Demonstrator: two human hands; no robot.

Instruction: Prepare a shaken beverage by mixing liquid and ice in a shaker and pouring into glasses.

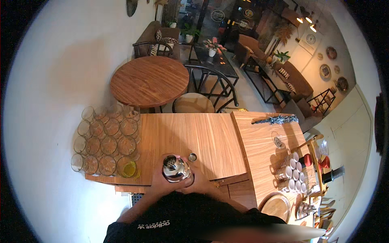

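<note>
A shiny steel cocktail shaker (177, 173) stands upright at the near edge of the wooden counter, its perforated strainer top uncovered. My left hand (157, 178) wraps its left side, and my right hand (197, 180) closes round it from the right. Most of the fingers are hidden behind the metal body. Just beyond my right hand, a small steel cap (192, 157) lies on the wood. To the left, rows of clear glasses (107, 166) crowd the counter. The nearest right one is a glass with yellow-green liquid (129, 168).
The wooden counter (190, 133) meets a side counter (259, 141) on the right. On that stand stacked cups (292, 172), a round wooden tray (276, 207) and a blue-grey duster (279, 120). Beyond are a round table (149, 80) and a black-framed chair (194, 102).
</note>
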